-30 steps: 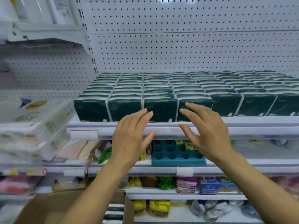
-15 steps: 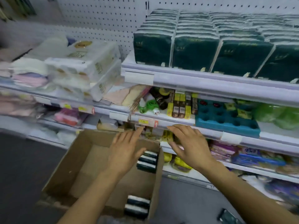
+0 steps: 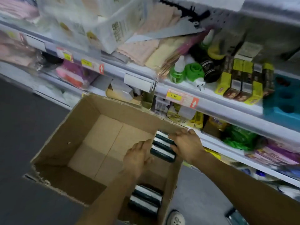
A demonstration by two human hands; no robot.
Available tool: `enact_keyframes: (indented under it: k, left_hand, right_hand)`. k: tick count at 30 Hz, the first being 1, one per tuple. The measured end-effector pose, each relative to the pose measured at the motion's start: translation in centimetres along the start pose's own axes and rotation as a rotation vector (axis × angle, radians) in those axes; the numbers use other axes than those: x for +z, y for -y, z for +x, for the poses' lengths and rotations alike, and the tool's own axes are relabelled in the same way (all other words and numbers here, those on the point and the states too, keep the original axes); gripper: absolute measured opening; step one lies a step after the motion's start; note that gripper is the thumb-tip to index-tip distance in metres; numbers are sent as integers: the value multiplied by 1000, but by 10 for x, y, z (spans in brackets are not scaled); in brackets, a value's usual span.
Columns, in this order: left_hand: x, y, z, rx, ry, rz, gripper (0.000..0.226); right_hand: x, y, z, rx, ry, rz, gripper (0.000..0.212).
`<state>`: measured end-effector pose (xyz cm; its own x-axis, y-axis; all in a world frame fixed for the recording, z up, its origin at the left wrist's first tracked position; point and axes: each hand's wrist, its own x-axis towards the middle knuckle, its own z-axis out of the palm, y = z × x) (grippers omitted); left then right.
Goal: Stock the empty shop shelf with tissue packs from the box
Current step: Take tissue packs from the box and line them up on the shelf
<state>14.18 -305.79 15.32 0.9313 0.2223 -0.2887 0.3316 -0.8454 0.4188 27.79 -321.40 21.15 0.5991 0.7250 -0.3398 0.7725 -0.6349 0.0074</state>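
Observation:
A brown cardboard box (image 3: 68,143) stands open on the floor below me. Three dark green tissue packs (image 3: 163,150) with white stripes stand stacked against its right wall, and a second small stack of packs (image 3: 146,198) lies nearer to me along the same wall. My left hand (image 3: 138,158) reaches into the box, its straight fingers touching the left side of the far stack. From the right, my right hand (image 3: 186,143) lays its fingers flat over the stack's top and right end. The stack sits between both hands. The stocked tissue shelf is out of view.
Shop shelves (image 3: 211,103) full of goods run diagonally behind the box: cloths, green bottles (image 3: 178,70), yellow boxes (image 3: 240,82), a teal tray (image 3: 285,101) and price tags. Dark floor (image 3: 24,127) lies to the left. Most of the box bottom is bare cardboard.
My view has swung down from the filled tissue shelf to the box. Both hands dropped from the shelf edge into the box and now touch the far stack of packs.

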Motion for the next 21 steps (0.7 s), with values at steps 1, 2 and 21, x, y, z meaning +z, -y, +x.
enact_keyframes:
  k: [1,2,21]
  left_hand:
    - [13,5,7,-5,8,-20,69]
    - [26,11,14,-4,17,-39,69]
    - [90,39,58,112,-39,-118,42]
  right_hand:
    - [7,1,10,-6,38,-30,25]
    - [13,2,19,-11,77,-59,20]
    - [71,21,82,-22,232,-191,16]
